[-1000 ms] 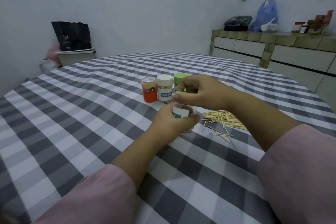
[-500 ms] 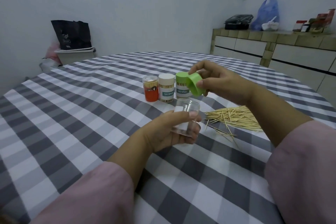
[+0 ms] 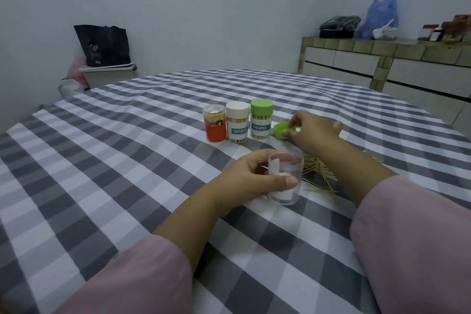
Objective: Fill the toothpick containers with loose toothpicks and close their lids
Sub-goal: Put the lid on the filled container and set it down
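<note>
My left hand (image 3: 257,176) grips an empty clear toothpick container (image 3: 288,178), open and tilted toward me, just above the checked tablecloth (image 3: 114,160). My right hand (image 3: 312,132) pinches a green lid (image 3: 283,130) that lies upside down on the cloth beside the jars. Three filled, closed containers stand in a row behind: an orange one (image 3: 214,123), a white-lidded one (image 3: 237,123) and a green-lidded one (image 3: 261,120). A pile of loose toothpicks (image 3: 318,171) lies under my right forearm, partly hidden.
A tiled counter (image 3: 382,58) with bags and jars runs along the right wall. At the back left a black bag (image 3: 103,44) sits on a bin. The table edge curves away at the far side.
My right hand has carried the green lid from above the container down to the table beside the green-lidded jar. My left hand has tilted the open container toward me.
</note>
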